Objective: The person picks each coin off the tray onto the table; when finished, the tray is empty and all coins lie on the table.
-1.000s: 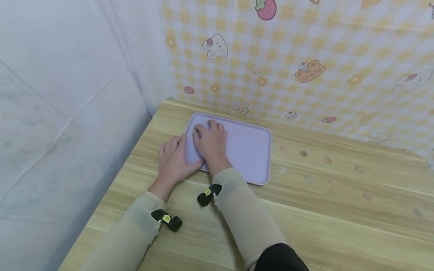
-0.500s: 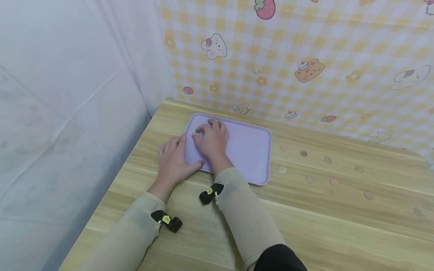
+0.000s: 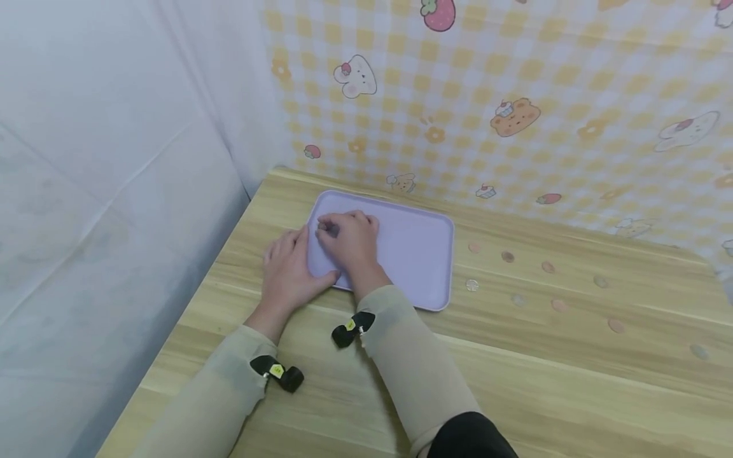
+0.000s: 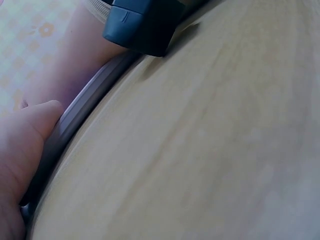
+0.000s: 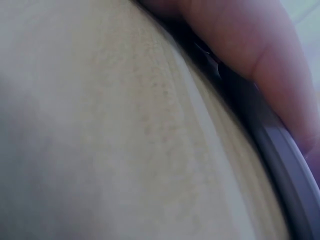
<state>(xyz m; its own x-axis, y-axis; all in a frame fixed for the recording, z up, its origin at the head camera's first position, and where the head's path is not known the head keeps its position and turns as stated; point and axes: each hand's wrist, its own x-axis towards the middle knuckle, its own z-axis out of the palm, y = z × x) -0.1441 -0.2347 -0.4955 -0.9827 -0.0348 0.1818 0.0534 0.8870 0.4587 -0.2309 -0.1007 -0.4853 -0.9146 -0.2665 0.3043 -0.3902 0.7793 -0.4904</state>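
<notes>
A pale purple tray (image 3: 415, 251) lies on the wooden table. My left hand (image 3: 287, 270) rests against its front left corner, fingers spread along the left side and thumb over the front rim. Above the tray's left part, my right hand (image 3: 352, 245) has thumb and index finger brought together at a small dark thing that looks like a coin (image 3: 330, 230), mostly hidden by the fingers. The left wrist view shows the left thumb (image 4: 42, 117) touching the tray rim (image 4: 82, 102). In the right wrist view, part of a hand (image 5: 250, 37) overlaps the rim.
Several coins lie spread on the table right of the tray, among them a silver coin (image 3: 472, 285) and a dark coin (image 3: 508, 256). A checked cloth (image 3: 458, 95) hangs behind the table, a white curtain (image 3: 114, 191) at the left.
My right hand's fingertips have shifted slightly left and nearer over the tray, and its fingers have drawn in. The left hand stays at the tray corner; the head view has shifted slightly.
</notes>
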